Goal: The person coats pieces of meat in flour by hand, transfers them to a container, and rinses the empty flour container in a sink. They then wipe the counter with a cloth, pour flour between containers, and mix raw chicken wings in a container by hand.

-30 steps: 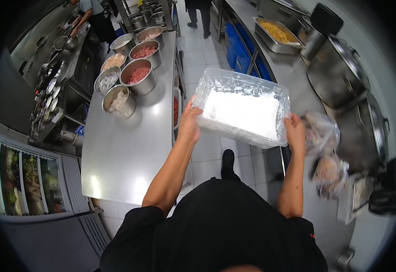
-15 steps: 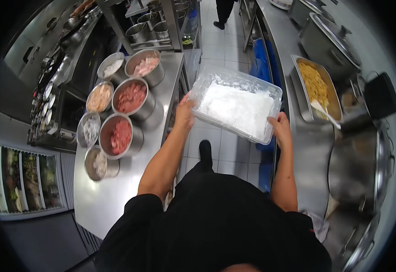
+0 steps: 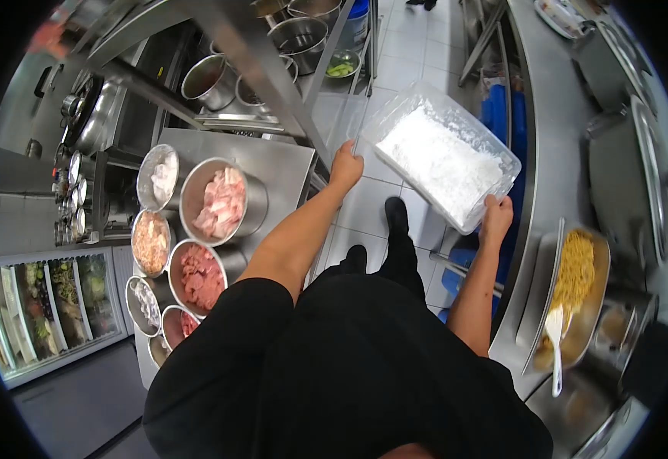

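A clear plastic tub (image 3: 468, 126) of white powder (image 3: 441, 161) hangs tilted over the tiled aisle. Its near right corner is gripped by my right hand (image 3: 496, 218), fingers closed on the rim. My left hand (image 3: 346, 165) is apart from the tub, to its left. Its fingers are closed on the edge of a flat, see-through plastic piece (image 3: 348, 116) that looks like a lid; part of it blends into the background. Left of that hand, metal pots of pale meat (image 3: 221, 203) and red meat (image 3: 202, 277) stand on the steel counter (image 3: 284, 157).
Shelving with a steel post (image 3: 261, 73) and pots (image 3: 210, 83) rises ahead on the left. To the right, a pan of noodles (image 3: 576, 268) with a white spatula (image 3: 556, 348) sits on the worktop. A glass-topped fridge (image 3: 51, 306) is far left. Someone's foot (image 3: 422, 4) shows up the aisle.
My left hand has come off the tub and now holds the clear flat piece. The tub has shifted right in view, held by my right hand. The view has moved closer to the shelving.
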